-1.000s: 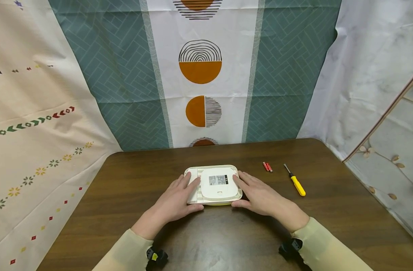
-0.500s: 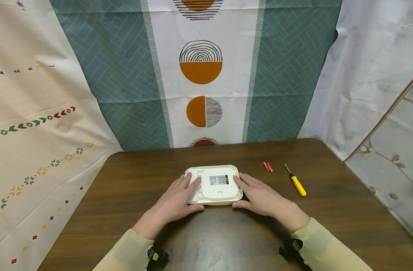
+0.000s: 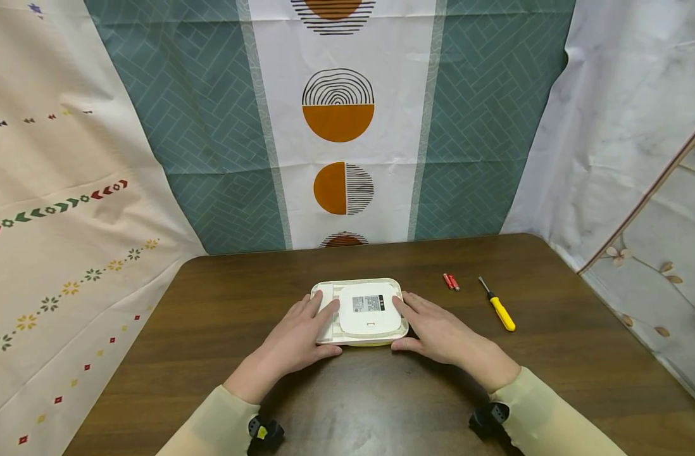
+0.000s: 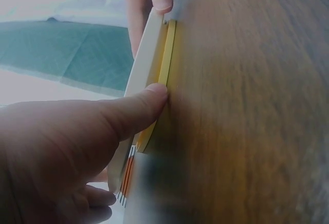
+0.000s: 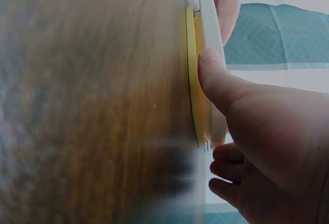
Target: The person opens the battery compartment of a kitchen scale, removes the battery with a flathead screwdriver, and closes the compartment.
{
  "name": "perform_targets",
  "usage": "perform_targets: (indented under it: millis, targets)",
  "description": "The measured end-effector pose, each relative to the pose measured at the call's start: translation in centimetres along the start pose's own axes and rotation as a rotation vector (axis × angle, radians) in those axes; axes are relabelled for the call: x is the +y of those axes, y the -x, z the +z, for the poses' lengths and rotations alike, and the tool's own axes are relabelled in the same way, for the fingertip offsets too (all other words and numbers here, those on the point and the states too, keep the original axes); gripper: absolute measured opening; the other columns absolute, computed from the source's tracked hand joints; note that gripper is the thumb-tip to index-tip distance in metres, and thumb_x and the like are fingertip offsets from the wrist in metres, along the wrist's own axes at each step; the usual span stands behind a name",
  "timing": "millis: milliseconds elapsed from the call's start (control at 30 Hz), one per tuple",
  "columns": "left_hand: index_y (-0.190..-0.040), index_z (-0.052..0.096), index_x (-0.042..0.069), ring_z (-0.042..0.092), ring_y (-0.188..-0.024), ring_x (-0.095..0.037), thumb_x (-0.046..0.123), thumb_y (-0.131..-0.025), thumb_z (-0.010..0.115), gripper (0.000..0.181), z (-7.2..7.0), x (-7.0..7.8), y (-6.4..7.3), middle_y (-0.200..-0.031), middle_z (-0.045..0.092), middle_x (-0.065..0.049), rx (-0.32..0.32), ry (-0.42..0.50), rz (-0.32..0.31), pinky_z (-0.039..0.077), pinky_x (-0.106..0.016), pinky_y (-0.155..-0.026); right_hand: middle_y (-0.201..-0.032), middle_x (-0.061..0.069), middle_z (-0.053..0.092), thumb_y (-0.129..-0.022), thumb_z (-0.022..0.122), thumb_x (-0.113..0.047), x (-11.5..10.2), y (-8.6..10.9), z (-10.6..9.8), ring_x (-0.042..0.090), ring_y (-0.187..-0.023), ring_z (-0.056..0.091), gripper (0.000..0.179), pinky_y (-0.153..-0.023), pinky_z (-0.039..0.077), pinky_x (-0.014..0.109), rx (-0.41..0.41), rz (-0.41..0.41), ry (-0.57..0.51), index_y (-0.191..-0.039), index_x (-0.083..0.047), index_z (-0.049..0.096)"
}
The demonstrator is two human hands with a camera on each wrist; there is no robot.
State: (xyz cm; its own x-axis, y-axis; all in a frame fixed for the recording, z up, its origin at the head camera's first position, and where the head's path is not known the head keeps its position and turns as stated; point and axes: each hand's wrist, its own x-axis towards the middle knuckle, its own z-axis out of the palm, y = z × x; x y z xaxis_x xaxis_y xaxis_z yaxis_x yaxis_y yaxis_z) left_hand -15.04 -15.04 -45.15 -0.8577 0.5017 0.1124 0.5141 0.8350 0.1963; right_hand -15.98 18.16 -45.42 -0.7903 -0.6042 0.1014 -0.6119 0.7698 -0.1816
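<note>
A white, rounded rectangular plastic device (image 3: 356,326) lies on the table with its labelled side up. The printed label (image 3: 368,303) sits near the middle of a raised panel. My left hand (image 3: 287,335) holds its left end, thumb at the front edge and index finger over the top. At the right end my right hand (image 3: 441,326) grips it in the same way. Both wrist views show a yellow part (image 4: 167,54) beneath the white body, close to the tabletop. In the right wrist view my thumb presses beside that yellow rim (image 5: 192,75). The device's underside is hidden.
Two red batteries (image 3: 451,282) lie to the right of the device on the brown wooden table (image 3: 239,285). Farther right is a screwdriver (image 3: 500,310) with a yellow handle. Patterned cloths (image 3: 347,190) hang behind the table and along its sides.
</note>
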Motion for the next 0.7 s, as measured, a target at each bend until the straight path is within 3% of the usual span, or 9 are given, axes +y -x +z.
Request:
perform_targets:
  millis: [533, 700]
  targets:
    - [-0.162, 0.055, 0.013, 0.044, -0.150, -0.059, 0.049, -0.095, 0.087, 0.083, -0.05, 0.01, -0.12, -0.166, 0.043, -0.035, 0.032, -0.044, 0.046, 0.034, -0.066, -0.126, -0.172, 0.028, 0.038, -0.103, 0.073, -0.058, 0.05, 0.04, -0.37, 0.044, -0.157, 0.042, 0.095, -0.123, 0.043, 0.059, -0.028, 0.017, -0.055, -0.170, 0.000, 0.038]
    - [-0.158, 0.060, 0.013, 0.050, -0.146, -0.057, 0.048, -0.095, 0.088, 0.078, 0.01, -0.09, -0.25, -0.161, 0.050, -0.032, 0.073, -0.064, 0.083, 0.035, -0.067, -0.125, -0.171, 0.027, 0.040, -0.101, 0.075, -0.059, 0.23, 0.06, -0.56, 0.043, -0.156, 0.044, 0.098, -0.122, 0.044, 0.059, -0.022, 0.022, -0.067, -0.170, 0.000, 0.039]
